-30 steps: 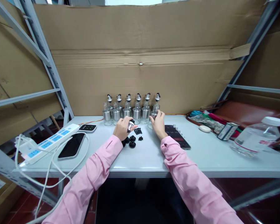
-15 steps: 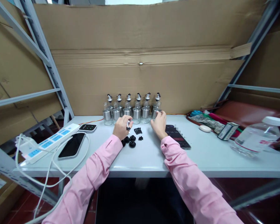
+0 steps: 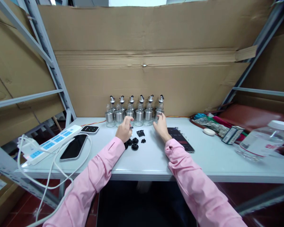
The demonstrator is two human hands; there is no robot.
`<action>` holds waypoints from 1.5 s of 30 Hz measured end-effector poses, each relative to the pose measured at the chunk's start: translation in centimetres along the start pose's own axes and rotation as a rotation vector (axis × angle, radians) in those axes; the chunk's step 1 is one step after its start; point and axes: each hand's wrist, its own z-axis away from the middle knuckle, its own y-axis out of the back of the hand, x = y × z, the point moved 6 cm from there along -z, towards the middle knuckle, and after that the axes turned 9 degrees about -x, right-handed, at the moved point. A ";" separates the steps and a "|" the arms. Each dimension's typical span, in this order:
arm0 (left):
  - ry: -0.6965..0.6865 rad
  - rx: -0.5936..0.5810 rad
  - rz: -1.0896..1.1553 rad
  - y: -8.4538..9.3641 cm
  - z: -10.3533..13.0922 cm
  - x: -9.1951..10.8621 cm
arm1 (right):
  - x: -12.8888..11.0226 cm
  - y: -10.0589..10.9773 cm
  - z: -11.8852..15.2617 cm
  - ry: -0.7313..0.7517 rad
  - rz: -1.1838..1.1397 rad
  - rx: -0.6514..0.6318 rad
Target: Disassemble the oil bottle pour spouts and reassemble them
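My left hand [image 3: 124, 130] is closed over the table, its fingers pinching a small silver-and-black part [image 3: 131, 127] that they mostly cover. Just below it lie several round black stoppers [image 3: 134, 147], the leftmost partly behind the hand. To its right are a row of small black spout pieces [image 3: 140, 133] and a few tiny black bits [image 3: 143, 141]. My right hand [image 3: 161, 128] has thumb and fingers apart with nothing visible between them. Its fingertips are in front of the rightmost glass bottle with a steel band [image 3: 158, 114]; whether they touch cannot be told.
Behind the front row of bottles stand several bottles with silver pourer tops [image 3: 141, 99], against a cardboard wall [image 3: 146, 82]. A dark phone [image 3: 181, 140] lies beside my right wrist. Leftward are a power strip [image 3: 53, 143], another phone [image 3: 73, 147] and white cables. A water bottle [image 3: 262, 142] stands right.
The left hand has turned slightly, so the silver part in its fingers shows less. My right hand stays near the rightmost bottle. The whole view has shifted a little.
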 end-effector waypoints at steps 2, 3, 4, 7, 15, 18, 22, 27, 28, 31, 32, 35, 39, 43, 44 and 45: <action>0.020 0.034 -0.004 0.0 0.0 -0.3 | -1.9 0.9 0.2 0.071 -0.010 0.039; 0.025 0.056 -0.007 0.0 0.0 -0.4 | -3.2 1.3 0.5 0.132 -0.029 0.050; 0.020 0.079 -0.012 0.1 0.0 -0.5 | -4.6 1.6 0.8 0.205 -0.056 0.041; -0.060 0.138 -0.027 -0.1 0.0 -0.4 | -9.1 1.3 2.2 0.461 -0.109 -0.120; -0.214 0.077 0.052 -1.1 0.1 0.3 | -12.6 -0.5 4.4 0.695 0.086 -0.272; -0.201 0.023 0.148 -1.3 0.0 0.2 | -12.5 -0.2 4.4 0.708 0.111 -0.241; -0.145 0.000 0.168 -1.5 -0.1 -0.3 | -13.0 -0.1 4.9 0.800 0.189 -0.210; -0.135 -0.016 0.152 -1.7 0.0 -0.6 | -13.1 -0.2 5.2 0.849 0.222 -0.195; -0.138 -0.015 0.158 -1.6 0.0 -0.5 | -13.0 -0.1 5.1 0.835 0.218 -0.193; -0.153 -0.001 0.180 -1.4 0.0 -0.4 | -12.6 0.1 4.8 0.772 0.174 -0.178; -0.159 0.011 0.184 -1.3 0.0 -0.4 | -12.4 0.2 4.6 0.744 0.144 -0.171; -0.183 0.061 0.164 -0.8 -0.1 -0.1 | -11.8 0.5 4.2 0.647 0.029 -0.173; -0.232 0.044 0.098 -0.6 -0.1 0.4 | -11.8 0.7 4.3 0.617 -0.063 -0.231; -0.261 -0.033 0.033 -1.1 0.0 0.6 | -12.2 0.6 4.4 0.595 -0.014 -0.231; -0.265 -0.040 0.024 -1.2 0.1 0.6 | -12.3 0.5 4.4 0.575 0.016 -0.233; -0.268 -0.044 0.019 -1.3 0.1 0.6 | -12.4 0.3 4.4 0.550 0.047 -0.239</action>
